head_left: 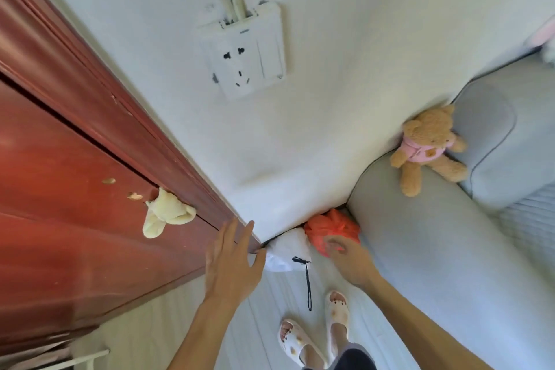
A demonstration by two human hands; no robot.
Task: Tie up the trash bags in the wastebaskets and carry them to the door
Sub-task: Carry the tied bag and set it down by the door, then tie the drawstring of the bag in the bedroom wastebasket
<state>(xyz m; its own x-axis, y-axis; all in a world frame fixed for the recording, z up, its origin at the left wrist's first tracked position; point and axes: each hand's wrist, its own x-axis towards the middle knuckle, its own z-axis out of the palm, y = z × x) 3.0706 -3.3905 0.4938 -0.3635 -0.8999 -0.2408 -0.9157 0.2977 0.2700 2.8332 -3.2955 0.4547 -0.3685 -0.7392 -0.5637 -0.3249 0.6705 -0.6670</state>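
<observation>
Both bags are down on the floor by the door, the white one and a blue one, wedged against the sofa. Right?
Not quite: in the head view the second bag is orange-red, not blue. It sits beside the white bag, between the door frame and the sofa.

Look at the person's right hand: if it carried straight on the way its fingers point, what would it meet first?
Most likely the orange trash bag: the right hand hovers open just before it, fingers aimed at it. Depth is unclear, so whether they already touch cannot be told.
</observation>
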